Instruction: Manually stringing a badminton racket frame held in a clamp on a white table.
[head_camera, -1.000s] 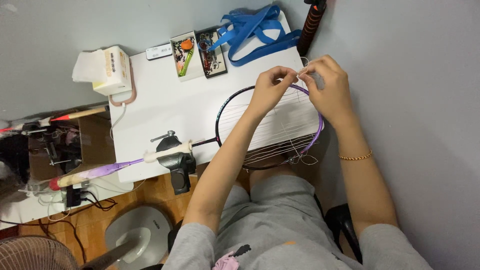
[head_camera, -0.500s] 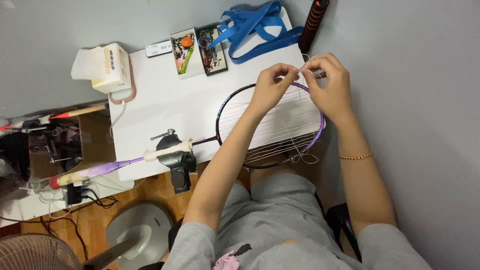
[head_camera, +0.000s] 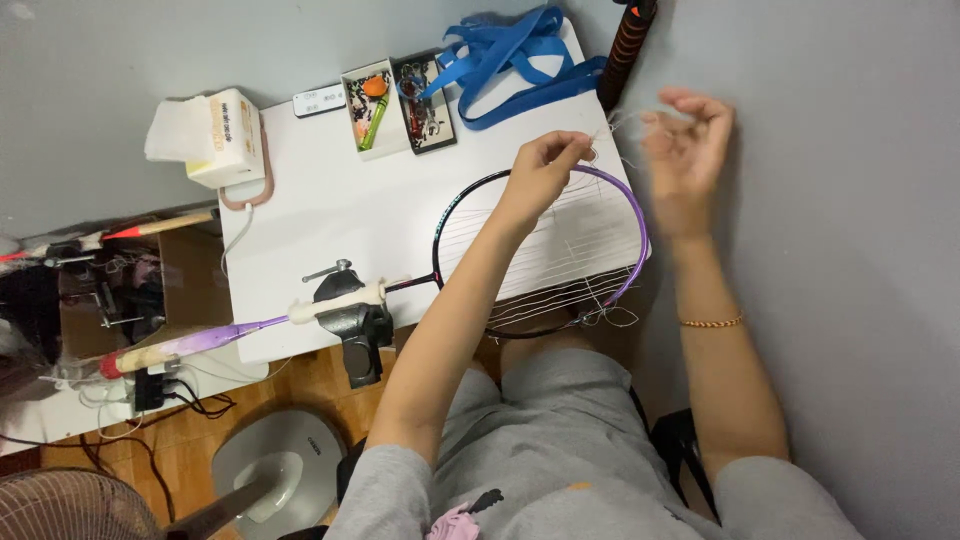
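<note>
A purple-and-black racket (head_camera: 640, 240) lies on the white table (head_camera: 330, 210). Its shaft is clamped in a black vise (head_camera: 352, 318) at the table's front edge, and its head is partly strung with thin white string (head_camera: 585, 255). My left hand (head_camera: 545, 165) pinches the string at the far rim of the racket head. My right hand (head_camera: 690, 140) is raised to the right of the rim, blurred, with a loose strand (head_camera: 625, 120) running to its fingers. Loose string ends curl at the near rim (head_camera: 610, 315).
At the back of the table are a tissue box (head_camera: 225, 135), a white remote (head_camera: 320, 100), two small trays of parts (head_camera: 378, 100), blue straps (head_camera: 510, 60) and a dark grip (head_camera: 625, 45). A fan base (head_camera: 270, 470) and cables lie on the wooden floor.
My right hand has pulled away from my left hand, up and to the right, drawing string out. My left hand stays at the racket's far rim.
</note>
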